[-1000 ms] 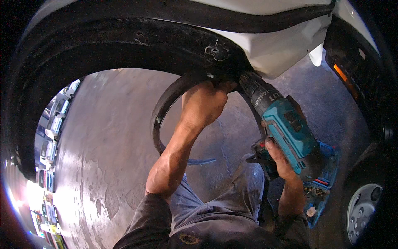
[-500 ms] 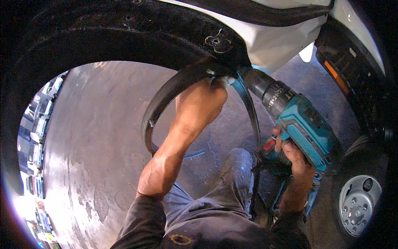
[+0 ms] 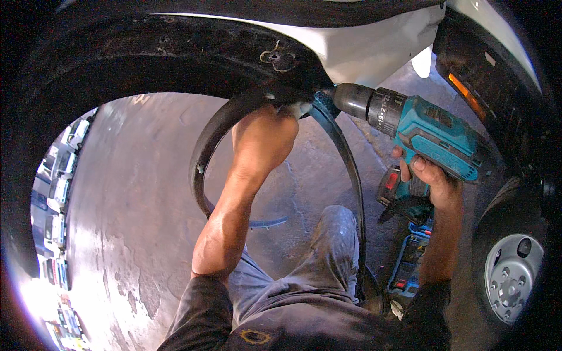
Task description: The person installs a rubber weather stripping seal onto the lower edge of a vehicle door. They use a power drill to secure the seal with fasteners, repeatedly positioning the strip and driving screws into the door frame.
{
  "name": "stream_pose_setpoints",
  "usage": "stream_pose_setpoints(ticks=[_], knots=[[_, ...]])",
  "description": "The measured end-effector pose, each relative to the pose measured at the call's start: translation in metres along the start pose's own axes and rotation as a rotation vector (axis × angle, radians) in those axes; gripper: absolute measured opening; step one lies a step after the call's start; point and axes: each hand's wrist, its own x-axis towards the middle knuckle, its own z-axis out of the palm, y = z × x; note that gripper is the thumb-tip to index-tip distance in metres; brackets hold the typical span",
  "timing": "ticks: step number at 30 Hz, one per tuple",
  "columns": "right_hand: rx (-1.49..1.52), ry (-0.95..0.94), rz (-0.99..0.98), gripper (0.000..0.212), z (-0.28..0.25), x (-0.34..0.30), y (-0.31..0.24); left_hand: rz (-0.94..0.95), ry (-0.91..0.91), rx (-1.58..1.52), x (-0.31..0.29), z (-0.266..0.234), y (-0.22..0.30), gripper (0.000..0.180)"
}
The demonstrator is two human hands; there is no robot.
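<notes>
My right hand (image 3: 432, 175) is wrapped round the grip of a teal and black cordless drill (image 3: 436, 131). The drill lies nearly level, its chuck pointing left against the end of a black flange. Just left of the chuck, my left hand (image 3: 264, 137) is closed on a looped black trim strip (image 3: 199, 153), below the lower end of a black wheel arch liner (image 3: 216, 67). Its fingertips are mostly hidden, and a small pale piece shows beside them. Whatever bit the chuck carries cannot be seen.
White bodywork (image 3: 374, 50) hangs above the drill. At the right are a dark panel with an orange reflector (image 3: 462, 90) and a wheel with a silver rim (image 3: 510, 284). A blue tool case (image 3: 404, 257) lies by my right forearm; a blue curved strip (image 3: 266, 223) is on the floor.
The drill has swung from slanting to nearly level, with my right hand higher and farther right. My left hand still grips the trim; it and the liner appear slightly farther left.
</notes>
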Motion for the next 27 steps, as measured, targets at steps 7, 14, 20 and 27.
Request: stream_pose_setpoints(ticks=[7, 14, 20, 27], knots=[[0.203, -0.098, 0.009, 0.036, 0.002, -0.019, 0.042, -0.023, -0.037, -0.077, 0.002, -0.007, 0.009, 0.024], [0.062, 0.108, -0.021, 0.053, 0.048, -0.044, 0.05, -0.005, 0.006, -0.049, 0.001, -0.006, 0.003, 0.025], [-0.038, 0.215, -0.163, 0.068, 0.069, -0.047, 0.005, -0.02, -0.05, -0.061, 0.001, -0.012, 0.006, 0.024], [0.006, 0.012, 0.112, 0.071, 0.031, -0.064, 0.05, -0.089, -0.108, -0.11, 0.003, -0.014, 0.011, 0.026]])
